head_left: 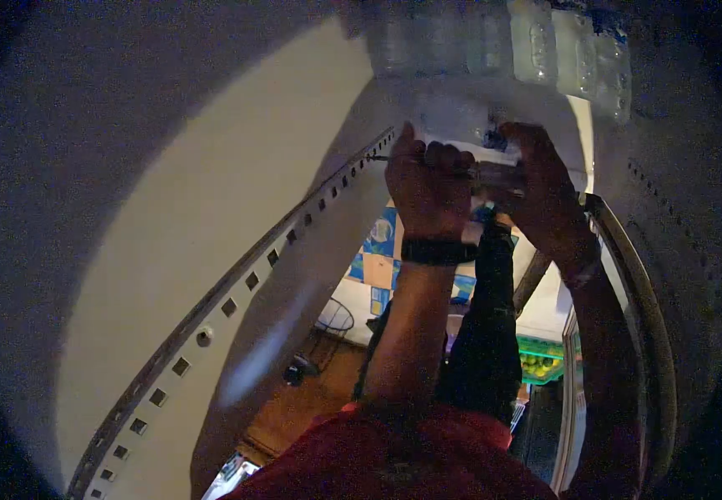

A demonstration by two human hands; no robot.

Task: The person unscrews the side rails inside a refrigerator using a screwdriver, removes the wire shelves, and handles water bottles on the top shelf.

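Observation:
My left hand (429,179), with a black band at its wrist, is closed around a tool that looks like a screwdriver. The tool's thin dark shaft (380,157) sticks out on the left and reaches the slotted metal strip (322,203). On the other side, my right hand (540,179) curls round the blurred, greyish thick end (498,176) of what seems to be the same tool. Dim light and blur hide its exact shape and most of my fingertips.
Below is a blue and orange tiled surface (376,268). A green crate (530,343) with several yellow-green round fruits stands lower right. Clear bottle-like shapes (576,54) line the top. A curved dark edge (651,333) runs down the right, close to my forearm.

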